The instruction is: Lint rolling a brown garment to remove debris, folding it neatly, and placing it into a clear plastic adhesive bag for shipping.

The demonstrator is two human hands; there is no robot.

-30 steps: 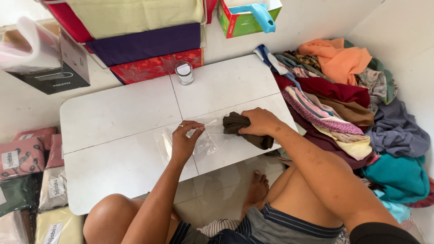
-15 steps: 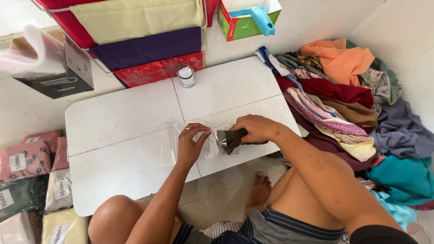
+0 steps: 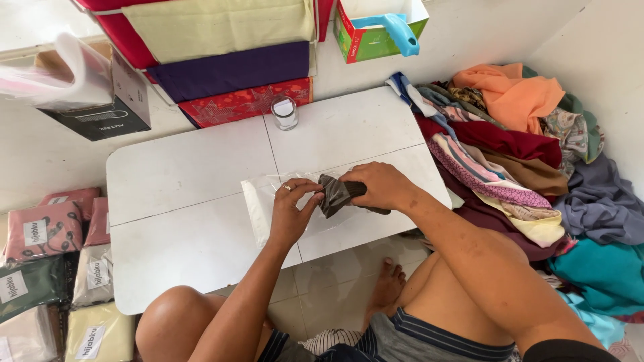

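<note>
Dark grey-brown folded cloth (image 3: 335, 194) sits over the near-right part of the low white folding table (image 3: 181, 174), gripped between both hands, its left end at the mouth of a clear plastic sleeve bag (image 3: 258, 208) lying flat on the tabletop. Right hand (image 3: 372, 188) is closed round the cloth from the right, fingers curled over its top. Left hand (image 3: 292, 211) pinches the bag's open edge against the cloth's end, fingers narrow, a ring on one finger; whether the cloth is inside the bag yet, can't tell.

Small clear glass with a white candle-like fill (image 3: 284, 112) stands at the table's far edge, near the middle, well apart from the hands. Off the table's right edge, a heap of mixed coloured fabrics (image 3: 523, 141) on the floor. Off the left edge, stacked flat packets with labels (image 3: 47, 268). Behind the far edge, hanging fabric panels in cream, purple and red (image 3: 228, 60), a black box (image 3: 100, 114) and a green and red box (image 3: 376, 30) with a blue handle.
</note>
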